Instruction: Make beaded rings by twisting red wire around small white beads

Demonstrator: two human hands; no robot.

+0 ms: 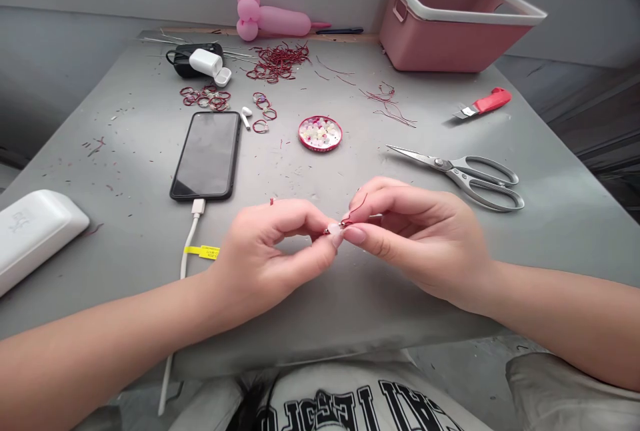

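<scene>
Between my two hands, above the front of the grey table, is a pale translucent bead [335, 228] on a dark red cord [359, 207]. My left hand [280, 244] pinches the bead between thumb and forefinger. Close against it, the thumb and fingers of my right hand [415, 238] are closed on the cord, whose thin loose end sticks up. Beyond the hands lies a round red-rimmed lid [320, 147] filled with small pale and pink beads. Several finished-looking red cord rings with beads [205, 98] lie behind the phone.
A phone [206, 154] with a charging cable lies left, near a white case [40, 231]. Metal scissors [457, 178] and a red cutter [485, 104] are at right. Behind are a pink bin [440, 41], a pink balloon [280, 20], a cord pile [280, 61] and an earbud case [206, 61].
</scene>
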